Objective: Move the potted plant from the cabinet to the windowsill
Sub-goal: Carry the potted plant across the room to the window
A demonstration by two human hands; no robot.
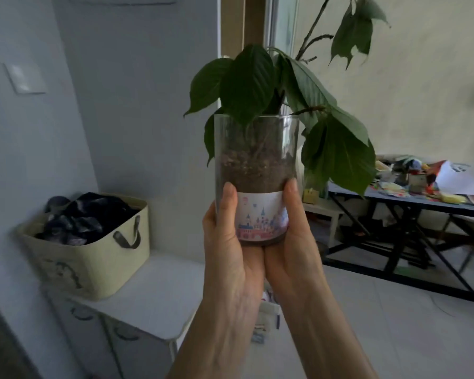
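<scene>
The potted plant [256,165] is a clear glass cylinder of dark soil with broad drooping green leaves and a white band printed with pink castles. It is upright in the air at the centre of the view, past the front right edge of the white cabinet [153,305]. My left hand [230,242] wraps the lower left side of the glass, thumb pointing up. My right hand [293,236] cups the lower right side and the base. No windowsill is recognisable in view.
A beige fabric basket [93,258] full of dark clothes sits on the cabinet against the wall. A cluttered blue table [411,203] on a black frame stands at the right. A taller plant [353,31] rises behind. Papers lie on the tiled floor [381,310].
</scene>
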